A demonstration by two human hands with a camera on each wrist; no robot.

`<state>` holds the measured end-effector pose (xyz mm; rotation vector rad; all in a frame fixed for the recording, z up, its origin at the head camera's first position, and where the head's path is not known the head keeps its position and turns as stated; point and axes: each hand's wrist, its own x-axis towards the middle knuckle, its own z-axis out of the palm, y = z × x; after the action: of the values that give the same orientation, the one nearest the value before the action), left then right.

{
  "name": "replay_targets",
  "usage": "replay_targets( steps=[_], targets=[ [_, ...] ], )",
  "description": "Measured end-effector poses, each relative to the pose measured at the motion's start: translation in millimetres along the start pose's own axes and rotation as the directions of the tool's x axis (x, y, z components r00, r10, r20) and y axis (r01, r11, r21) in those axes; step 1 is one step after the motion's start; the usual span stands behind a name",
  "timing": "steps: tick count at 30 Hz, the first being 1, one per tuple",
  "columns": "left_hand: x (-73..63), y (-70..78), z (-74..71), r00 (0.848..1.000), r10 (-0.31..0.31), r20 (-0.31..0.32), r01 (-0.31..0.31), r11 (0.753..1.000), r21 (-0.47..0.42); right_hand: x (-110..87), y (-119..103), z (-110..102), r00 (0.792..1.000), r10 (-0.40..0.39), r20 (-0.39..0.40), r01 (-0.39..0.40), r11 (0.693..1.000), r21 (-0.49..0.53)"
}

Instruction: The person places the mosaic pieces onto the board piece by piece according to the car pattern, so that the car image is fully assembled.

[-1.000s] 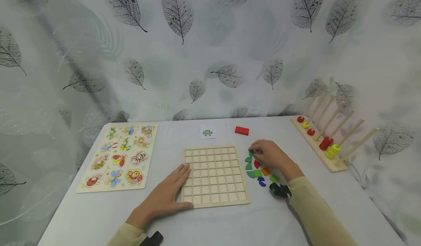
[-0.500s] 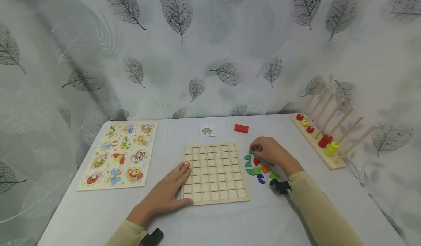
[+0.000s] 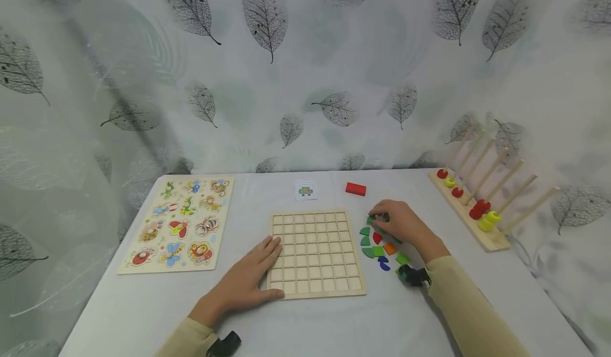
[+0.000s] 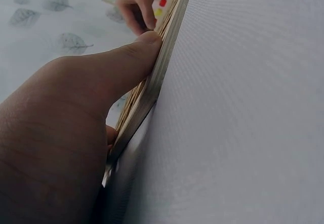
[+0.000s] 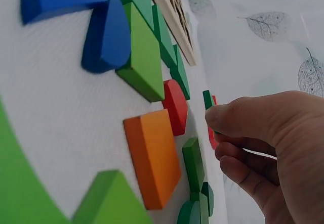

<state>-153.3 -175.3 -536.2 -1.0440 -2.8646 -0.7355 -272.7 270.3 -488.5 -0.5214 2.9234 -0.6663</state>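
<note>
Because an orange block (image 5: pixel 154 158) and other pieces lie close by, a light pinch and vertical lift should suit the green piece (image 5: pixel 207 99), located between the grid board (image 3: pixel 317 253) and the worktop's (image 3: pixel 310 328) right edge. Right hand (image 3: pixel 402 223): thumb and fingers pinching that piece. Left hand (image 3: pixel 245 277): fingers extended, resting on the board's left edge.

Leafy backdrop (image 3: pixel 305 70), perhaps fabric, hangs behind white table (image 3: pixel 324 328).

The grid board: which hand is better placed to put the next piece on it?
Probably the right: the right hand pinches a green piece, while the left hand rests on the left edge of the grid board.
</note>
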Motion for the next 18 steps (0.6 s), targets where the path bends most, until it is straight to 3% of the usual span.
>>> replay_targets(
  steps=[9,18],
  targets=[
    [0.2,2.4,0.5,1.0,-0.007,-0.005,0.007,1.0,0.0,-4.6,-9.4,-3.0,0.995,-0.069,-0.078,0.069,0.998,-0.005],
    [0.5,1.6,-0.6,1.0,0.007,-0.017,-0.006,0.999,0.032,-6.2,-24.2,-3.5,0.994,-0.057,-0.094,0.059,0.998,0.013]
  ],
)
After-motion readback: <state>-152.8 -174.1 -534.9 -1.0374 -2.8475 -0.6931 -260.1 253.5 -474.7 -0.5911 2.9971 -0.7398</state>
